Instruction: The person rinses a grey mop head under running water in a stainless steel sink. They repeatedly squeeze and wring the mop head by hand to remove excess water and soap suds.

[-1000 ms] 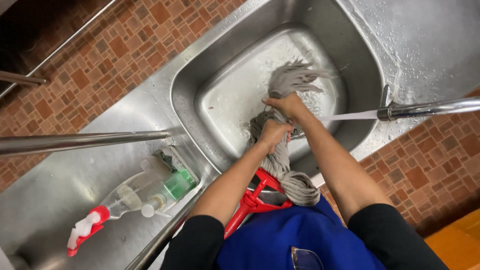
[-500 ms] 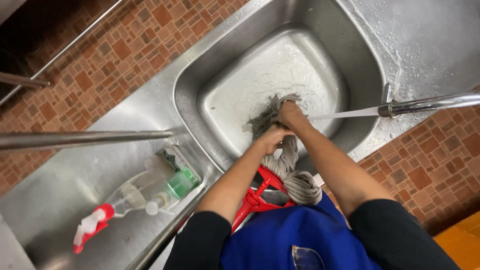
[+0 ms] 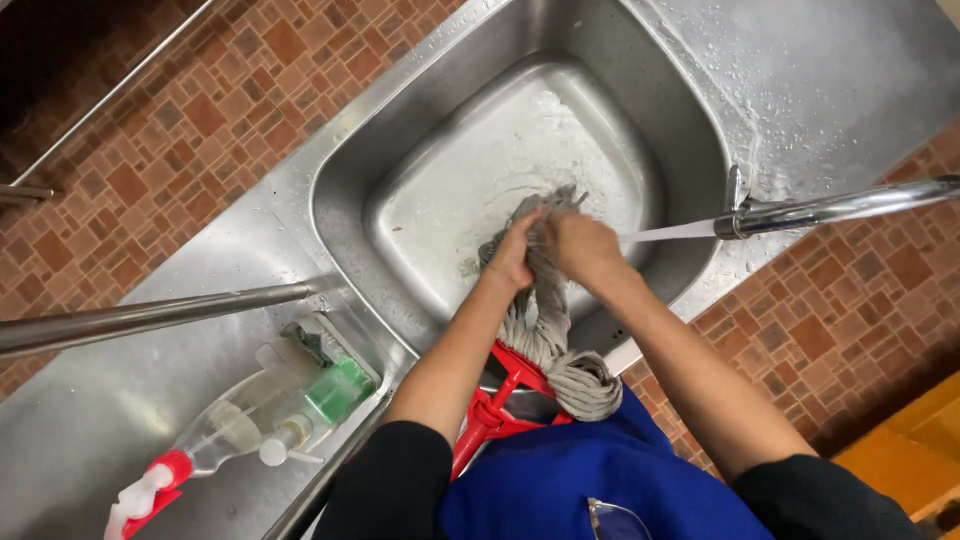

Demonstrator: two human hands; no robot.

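The grey mop head (image 3: 545,300) hangs into the steel sink (image 3: 420,130), w/ its wet strings bunched over the sink floor. Its red clamp (image 3: 500,400) sits at the near sink edge, close to the person's blue apron (image 3: 600,480). Both hands grip the strings in the middle of the sink. The left hand (image 3: 513,255) is wrapped round the bunch, fingers curled tight on it. The right hand (image 3: 580,245) is right next to it, touching it, fingers also closed round the strings. The strings stick out above the hands & run down below them to a thick loop by the clamp.

A thin jet of water shoots from the tap (image 3: 830,208) on the right & hits the right hand.

On the steel desk (image 3: 100,410), left of the sink, lie a clear spray bottle (image 3: 190,455) w/ a red & white nozzle, a clear bottle w/ green liquid (image 3: 320,400) and a white cap, & a scrub pad behind them. A long metal pole (image 3: 150,315) crosses above. The floor (image 3: 180,130) has brown tiles.
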